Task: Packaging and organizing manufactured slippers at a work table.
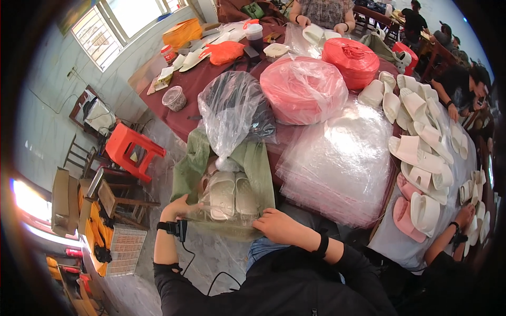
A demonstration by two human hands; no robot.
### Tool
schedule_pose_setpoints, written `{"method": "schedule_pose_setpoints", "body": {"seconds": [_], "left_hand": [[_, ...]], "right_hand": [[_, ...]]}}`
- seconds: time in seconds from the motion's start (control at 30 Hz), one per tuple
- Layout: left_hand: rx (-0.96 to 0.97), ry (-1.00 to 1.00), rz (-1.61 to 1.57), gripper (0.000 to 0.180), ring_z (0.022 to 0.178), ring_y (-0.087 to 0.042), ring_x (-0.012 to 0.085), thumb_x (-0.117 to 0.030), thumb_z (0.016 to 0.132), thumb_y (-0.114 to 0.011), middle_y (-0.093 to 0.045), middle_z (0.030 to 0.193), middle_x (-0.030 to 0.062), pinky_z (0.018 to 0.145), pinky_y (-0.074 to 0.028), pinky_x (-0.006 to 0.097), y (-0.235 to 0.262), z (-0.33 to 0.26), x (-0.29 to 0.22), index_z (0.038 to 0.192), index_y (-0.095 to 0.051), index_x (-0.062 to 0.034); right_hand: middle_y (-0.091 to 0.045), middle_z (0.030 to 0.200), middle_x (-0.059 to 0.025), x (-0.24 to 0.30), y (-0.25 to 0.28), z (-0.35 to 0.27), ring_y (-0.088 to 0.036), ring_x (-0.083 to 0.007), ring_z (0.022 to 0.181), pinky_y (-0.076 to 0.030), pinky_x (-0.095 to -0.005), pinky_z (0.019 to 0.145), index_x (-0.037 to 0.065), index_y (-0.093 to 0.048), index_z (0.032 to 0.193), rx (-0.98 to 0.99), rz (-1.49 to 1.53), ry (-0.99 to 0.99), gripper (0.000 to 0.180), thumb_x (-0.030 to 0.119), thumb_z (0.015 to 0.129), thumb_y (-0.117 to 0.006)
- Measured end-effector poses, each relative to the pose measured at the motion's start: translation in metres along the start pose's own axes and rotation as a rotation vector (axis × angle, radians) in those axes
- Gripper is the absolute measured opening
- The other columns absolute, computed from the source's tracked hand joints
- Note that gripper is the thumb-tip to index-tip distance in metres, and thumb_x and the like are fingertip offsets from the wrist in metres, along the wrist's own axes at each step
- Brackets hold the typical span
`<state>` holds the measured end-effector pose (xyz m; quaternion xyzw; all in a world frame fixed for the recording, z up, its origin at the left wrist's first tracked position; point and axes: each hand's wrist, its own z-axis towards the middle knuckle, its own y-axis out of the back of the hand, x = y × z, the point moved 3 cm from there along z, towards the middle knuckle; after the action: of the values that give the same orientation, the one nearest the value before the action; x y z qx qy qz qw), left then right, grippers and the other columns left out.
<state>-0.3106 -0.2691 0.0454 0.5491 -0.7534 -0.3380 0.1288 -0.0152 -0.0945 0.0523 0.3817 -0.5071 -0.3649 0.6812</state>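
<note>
A green woven sack (pixel 184 176) hangs at the near table edge with its mouth toward me. Inside it lies a pair of cream slippers (pixel 222 196) in clear plastic, soles or tops hard to tell apart. My left hand (pixel 178 207) grips the sack's left rim, its fingertips partly hidden by the fabric. At the right rim my right hand (pixel 275 226) is closed on the sack's edge. A knotted clear plastic bag (pixel 225 105) with dark contents rests just beyond the sack.
Flat clear plastic bags (pixel 337 163) are stacked to the right. Red twine rolls (pixel 350 60) stand behind, one (pixel 303 89) wrapped in plastic. Several loose slippers (pixel 421 152) cover the right side, where another person's hand (pixel 464 216) reaches. A red stool (pixel 134 150) stands left.
</note>
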Motion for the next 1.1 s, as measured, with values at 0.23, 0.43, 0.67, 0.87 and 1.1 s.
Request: {"method": "schedule_pose_setpoints", "body": {"seconds": [0.23, 0.43, 0.67, 0.87, 1.1], "left_hand": [[-0.204, 0.033, 0.240, 0.070, 0.096, -0.066, 0.0343, -0.063, 0.082, -0.057, -0.066, 0.105, 0.0244, 0.083, -0.050, 0.041, -0.014, 0.034, 0.061, 0.104, -0.066, 0.0022], [-0.330, 0.286, 0.421, 0.067, 0.103, -0.063, 0.0329, -0.065, 0.072, -0.064, -0.066, 0.110, 0.0178, 0.085, -0.050, 0.041, -0.022, 0.039, 0.076, 0.102, -0.070, -0.0054], [-0.918, 0.244, 0.236, 0.047, 0.097, -0.065, 0.0338, -0.032, 0.081, -0.062, -0.063, 0.113, 0.0195, 0.080, -0.052, 0.045, 0.017, -0.006, 0.015, 0.116, -0.061, -0.0016], [-0.675, -0.662, 0.208, 0.029, 0.075, -0.063, 0.0367, -0.028, 0.090, -0.055, -0.066, 0.083, 0.0213, 0.069, -0.047, 0.046, -0.018, -0.069, -0.085, 0.089, -0.065, -0.0010], [0.444, -0.910, -0.389, 0.021, 0.062, -0.054, 0.0116, -0.021, 0.092, -0.057, -0.062, 0.072, 0.0009, 0.054, -0.042, 0.026, -0.132, -0.082, -0.125, 0.081, -0.066, -0.0060]], "right_hand": [[-0.065, 0.081, -0.0084, 0.009, -0.001, 0.007, -0.063, -0.0243, 0.084, -0.042, -0.0336, 0.088, 0.007, -0.059, 0.094, 0.000, 0.016, -0.003, 0.019, 0.008, 0.075, -0.057], [-0.063, 0.080, -0.0079, -0.002, -0.010, 0.002, -0.062, -0.0250, 0.086, -0.040, -0.0364, 0.093, 0.007, -0.055, 0.100, -0.037, 0.084, -0.039, 0.022, 0.007, 0.078, -0.055], [-0.064, 0.091, -0.0114, -0.014, -0.006, -0.017, -0.060, -0.0284, 0.095, -0.037, -0.0408, 0.097, 0.007, -0.057, 0.104, -0.084, 0.121, -0.023, 0.026, 0.018, 0.081, -0.061], [-0.061, 0.107, -0.0090, -0.031, 0.020, -0.025, -0.055, -0.0272, 0.106, -0.036, -0.0437, 0.099, 0.009, -0.056, 0.112, -0.325, 0.125, -0.098, 0.031, 0.022, 0.083, -0.061], [-0.062, 0.101, -0.0129, -0.058, 0.044, -0.105, -0.059, -0.0319, 0.096, -0.045, -0.0432, 0.084, 0.008, -0.055, 0.113, -0.384, 0.128, -0.378, 0.027, 0.020, 0.088, -0.056]]}}
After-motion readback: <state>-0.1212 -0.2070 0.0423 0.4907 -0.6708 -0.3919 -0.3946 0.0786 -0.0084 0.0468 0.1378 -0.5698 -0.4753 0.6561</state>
